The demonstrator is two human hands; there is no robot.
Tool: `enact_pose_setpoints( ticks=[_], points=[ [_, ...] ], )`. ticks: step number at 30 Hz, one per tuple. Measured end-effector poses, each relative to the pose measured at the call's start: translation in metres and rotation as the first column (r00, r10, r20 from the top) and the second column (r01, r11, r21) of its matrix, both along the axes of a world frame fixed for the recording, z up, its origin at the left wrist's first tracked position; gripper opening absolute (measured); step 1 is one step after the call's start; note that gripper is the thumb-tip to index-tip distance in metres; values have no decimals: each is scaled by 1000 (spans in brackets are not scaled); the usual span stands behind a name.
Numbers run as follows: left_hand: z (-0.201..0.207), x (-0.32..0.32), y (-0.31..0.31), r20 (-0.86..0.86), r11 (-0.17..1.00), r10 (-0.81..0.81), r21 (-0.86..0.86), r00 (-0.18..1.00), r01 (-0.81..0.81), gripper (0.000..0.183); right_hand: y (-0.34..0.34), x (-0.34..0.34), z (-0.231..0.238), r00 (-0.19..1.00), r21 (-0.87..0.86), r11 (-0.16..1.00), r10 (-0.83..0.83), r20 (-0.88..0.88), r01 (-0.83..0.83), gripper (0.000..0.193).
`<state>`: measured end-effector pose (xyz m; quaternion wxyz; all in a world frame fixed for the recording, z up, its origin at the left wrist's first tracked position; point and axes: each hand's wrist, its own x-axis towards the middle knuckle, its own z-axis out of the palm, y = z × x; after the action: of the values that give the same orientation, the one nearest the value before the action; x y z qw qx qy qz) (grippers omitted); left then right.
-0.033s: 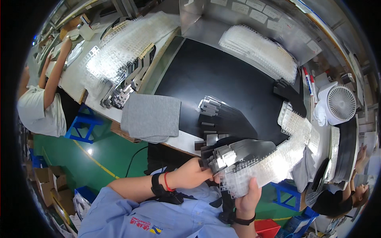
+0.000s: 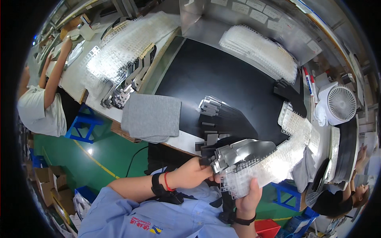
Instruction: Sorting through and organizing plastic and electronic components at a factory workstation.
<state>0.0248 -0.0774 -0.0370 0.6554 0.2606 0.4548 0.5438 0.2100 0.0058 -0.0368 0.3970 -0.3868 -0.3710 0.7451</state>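
Observation:
My left hand (image 2: 193, 173) is closed at the tabbed end of a fanned bundle of thin dark sheets (image 2: 254, 150) with shiny silver ends. What its fingertips pinch is partly hidden. Just to the right, my right hand (image 2: 249, 198) grips the near end of a stack of translucent white gridded sheets (image 2: 274, 164), thumb on top. This stack stretches away to the right, under the edge of the dark bundle. More dark sheets with silver tabs (image 2: 234, 117) lie fanned on the black work mat (image 2: 202, 71) beyond my hands.
A folded grey cloth (image 2: 151, 117) lies at the table's left edge. White gridded stacks (image 2: 258, 49) stand at the back, with others (image 2: 115, 55) at far left. A white fan (image 2: 341, 101) sits at right. Two other people work at the sides, near blue stools (image 2: 84, 125).
The silver-ended dark sheets by my left hand have shifted slightly and their tabs are spread differently. My right hand and the white stack have hardly moved.

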Motion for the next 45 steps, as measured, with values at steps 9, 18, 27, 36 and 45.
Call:
enact_pose_setpoints(
  ticks=[9,18,27,36,45],
  points=[
    [0,2,-2,-44,998,-3,65,999,6,22,1,1,9,999,-52,997,52,-2,-52,51],
    [1,2,-2,-87,997,2,77,996,5,19,2,11,3,996,-112,990,92,12,-90,50],
    [5,-2,-2,-235,995,-68,59,970,84,15,5,4,0,1000,17,1000,-12,13,12,51],
    [3,-1,-3,-178,998,-33,50,983,43,17,6,7,-2,998,-7,998,-58,27,58,51],
    [-4,0,-5,-142,999,12,54,990,-4,24,5,7,4,991,-48,990,134,28,-132,47]
  ],
)
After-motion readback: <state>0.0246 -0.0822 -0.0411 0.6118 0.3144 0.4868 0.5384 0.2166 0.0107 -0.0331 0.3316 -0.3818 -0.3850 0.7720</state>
